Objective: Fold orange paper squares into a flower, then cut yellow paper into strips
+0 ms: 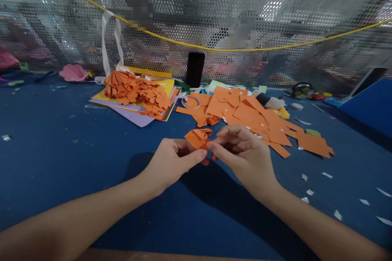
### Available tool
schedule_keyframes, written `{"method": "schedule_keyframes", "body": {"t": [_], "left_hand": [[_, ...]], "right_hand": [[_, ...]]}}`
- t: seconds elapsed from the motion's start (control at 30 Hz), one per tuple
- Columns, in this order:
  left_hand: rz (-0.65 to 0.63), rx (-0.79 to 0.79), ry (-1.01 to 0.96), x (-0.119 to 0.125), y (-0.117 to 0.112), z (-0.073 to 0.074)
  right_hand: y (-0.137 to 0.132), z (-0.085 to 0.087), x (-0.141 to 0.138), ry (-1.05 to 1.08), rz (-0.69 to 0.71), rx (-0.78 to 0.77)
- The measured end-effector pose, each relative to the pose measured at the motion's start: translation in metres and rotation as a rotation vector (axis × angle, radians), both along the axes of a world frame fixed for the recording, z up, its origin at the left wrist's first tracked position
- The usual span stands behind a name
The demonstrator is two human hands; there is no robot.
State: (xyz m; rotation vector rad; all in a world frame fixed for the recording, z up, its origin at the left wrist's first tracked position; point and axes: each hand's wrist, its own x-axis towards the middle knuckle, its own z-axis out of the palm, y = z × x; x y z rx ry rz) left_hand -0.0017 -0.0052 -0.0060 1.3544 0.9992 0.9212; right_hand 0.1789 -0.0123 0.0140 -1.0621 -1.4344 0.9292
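Between my two hands, raised over the blue table, is a small folded piece of orange paper (197, 138) with a looped fold at its top. My left hand (174, 157) grips its lower left part, thumb in front and fingers behind. On the other side, my right hand (241, 149) pinches the lower right corner with thumb and fingertips. Just beyond the hands lies a small orange paper flower piece (204, 120). Several finished orange paper flowers (137, 91) are heaped at the back left.
Under the flowers is a stack of coloured paper sheets (134, 117). Orange paper cutouts (241, 108) spread at back right, with a tape ring (190, 101) beside them. A phone (195, 69) leans on the perforated metal screen (171, 36). White scraps (310, 192) dot the blue table (76, 163).
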Motion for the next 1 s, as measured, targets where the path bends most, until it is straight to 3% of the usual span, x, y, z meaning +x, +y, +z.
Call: {"method": "schedule_keyframes", "body": {"t": [0.3,0.5,0.67,1.0], "left_hand": [[0.064,0.006,-0.003,0.001,0.000,0.002],[0.034,-0.020,-0.070,0.001,0.001,0.000],[0.108,-0.040,-0.127,0.000,0.004,-0.001],[0.196,-0.028,-0.052,-0.001,0.007,-0.004]], "right_hand": [[0.005,-0.007,0.002,0.135,0.105,-0.138],[0.008,-0.010,0.003,0.252,0.160,-0.205],[0.010,-0.009,0.004,0.261,0.152,-0.239],[0.010,-0.009,0.003,0.267,0.196,-0.286]]}}
